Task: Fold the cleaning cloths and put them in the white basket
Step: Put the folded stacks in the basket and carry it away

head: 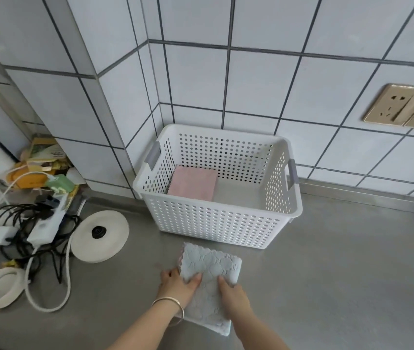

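Here, your left hand (179, 284) and right hand (233, 294) both rest flat, fingers spread and gripping nothing, on a pale blue cleaning cloth (209, 271) lying on the grey steel counter (339, 274). The left hand covers its left edge; the right presses its middle. A thin bangle (173, 305) circles your left wrist. Just beyond the cloth stands the white basket (216, 223), perforated, in the tiled corner. Inside, a folded pink cloth (193, 183) lies flat against its left side. Left of the basket lie a round white lid (100, 236) and tangled cables (31, 223).
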`<state>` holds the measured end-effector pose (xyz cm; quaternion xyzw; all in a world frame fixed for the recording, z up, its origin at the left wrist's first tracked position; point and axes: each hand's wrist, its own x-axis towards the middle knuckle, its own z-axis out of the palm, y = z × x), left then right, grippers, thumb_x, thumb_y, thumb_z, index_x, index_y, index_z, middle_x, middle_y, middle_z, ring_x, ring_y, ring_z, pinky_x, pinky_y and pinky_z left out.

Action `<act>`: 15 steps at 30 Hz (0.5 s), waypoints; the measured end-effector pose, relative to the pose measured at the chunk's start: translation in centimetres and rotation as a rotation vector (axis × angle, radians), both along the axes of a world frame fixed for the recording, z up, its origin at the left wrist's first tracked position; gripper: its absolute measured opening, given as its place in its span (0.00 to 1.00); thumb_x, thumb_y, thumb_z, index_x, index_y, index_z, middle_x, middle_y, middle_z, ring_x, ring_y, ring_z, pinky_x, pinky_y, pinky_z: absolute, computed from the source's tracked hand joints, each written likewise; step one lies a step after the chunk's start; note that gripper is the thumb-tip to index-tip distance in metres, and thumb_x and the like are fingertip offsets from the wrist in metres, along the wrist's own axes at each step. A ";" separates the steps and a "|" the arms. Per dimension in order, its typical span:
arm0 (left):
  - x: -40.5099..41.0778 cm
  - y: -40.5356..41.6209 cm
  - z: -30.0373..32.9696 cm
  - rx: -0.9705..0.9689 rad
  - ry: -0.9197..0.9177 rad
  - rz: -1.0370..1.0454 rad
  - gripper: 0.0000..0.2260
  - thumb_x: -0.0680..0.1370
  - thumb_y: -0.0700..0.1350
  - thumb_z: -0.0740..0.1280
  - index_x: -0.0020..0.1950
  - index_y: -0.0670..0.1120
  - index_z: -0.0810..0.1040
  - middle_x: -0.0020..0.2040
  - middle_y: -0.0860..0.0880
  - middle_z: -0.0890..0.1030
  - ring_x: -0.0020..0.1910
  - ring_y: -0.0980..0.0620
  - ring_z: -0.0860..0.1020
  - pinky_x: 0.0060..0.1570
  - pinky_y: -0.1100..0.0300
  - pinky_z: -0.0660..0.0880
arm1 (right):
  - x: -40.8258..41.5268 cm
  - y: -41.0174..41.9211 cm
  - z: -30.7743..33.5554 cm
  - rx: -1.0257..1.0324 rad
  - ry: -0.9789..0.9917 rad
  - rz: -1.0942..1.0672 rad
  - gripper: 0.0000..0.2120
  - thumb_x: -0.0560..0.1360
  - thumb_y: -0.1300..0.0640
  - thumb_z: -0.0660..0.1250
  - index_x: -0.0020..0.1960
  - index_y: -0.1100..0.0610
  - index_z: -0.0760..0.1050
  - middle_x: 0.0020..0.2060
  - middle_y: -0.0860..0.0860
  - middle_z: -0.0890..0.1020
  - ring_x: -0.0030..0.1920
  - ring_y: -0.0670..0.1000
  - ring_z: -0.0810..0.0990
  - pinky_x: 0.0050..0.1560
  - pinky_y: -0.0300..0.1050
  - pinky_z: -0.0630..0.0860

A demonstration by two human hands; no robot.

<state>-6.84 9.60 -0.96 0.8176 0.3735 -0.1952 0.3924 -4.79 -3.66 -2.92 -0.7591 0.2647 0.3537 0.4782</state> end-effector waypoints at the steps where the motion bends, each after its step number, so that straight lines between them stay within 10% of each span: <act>1: 0.1 0.4 0.2 -0.073 0.013 0.025 0.32 0.69 0.61 0.67 0.67 0.44 0.68 0.65 0.44 0.71 0.64 0.44 0.72 0.66 0.57 0.68 | -0.1 0.0 0.1 0.027 -0.008 -0.035 0.30 0.74 0.40 0.61 0.67 0.61 0.69 0.62 0.58 0.75 0.62 0.58 0.74 0.66 0.53 0.69; 5: 0.2 2.0 1.8 -0.453 -0.042 0.120 0.34 0.51 0.60 0.75 0.52 0.43 0.80 0.47 0.47 0.85 0.47 0.47 0.83 0.55 0.49 0.78 | -0.4 -0.1 2.6 0.212 -0.067 -0.146 0.24 0.73 0.43 0.65 0.61 0.60 0.75 0.53 0.55 0.82 0.53 0.54 0.81 0.60 0.52 0.75; 9: -1.1 4.5 7.9 -0.403 -0.152 -0.082 0.23 0.68 0.58 0.71 0.60 0.54 0.74 0.53 0.55 0.80 0.51 0.56 0.77 0.50 0.65 0.73 | -1.7 1.0 7.7 0.303 -0.153 -0.125 0.29 0.63 0.38 0.71 0.58 0.54 0.76 0.51 0.51 0.83 0.50 0.50 0.82 0.56 0.47 0.77; 12: -2.0 7.3 13.0 -0.399 -0.301 -0.257 0.45 0.56 0.71 0.70 0.68 0.64 0.56 0.66 0.63 0.70 0.64 0.63 0.69 0.64 0.66 0.64 | -3.4 3.0 12.1 0.361 -0.302 -0.111 0.23 0.65 0.44 0.72 0.57 0.50 0.75 0.50 0.47 0.84 0.51 0.47 0.82 0.57 0.44 0.75; 15: -1.6 10.0 18.1 -0.308 -0.423 -0.328 0.49 0.44 0.80 0.63 0.63 0.69 0.58 0.57 0.77 0.69 0.59 0.73 0.67 0.59 0.71 0.63 | -3.7 4.8 17.7 0.464 -0.517 -0.058 0.17 0.68 0.47 0.69 0.56 0.39 0.73 0.48 0.35 0.83 0.49 0.34 0.81 0.49 0.28 0.74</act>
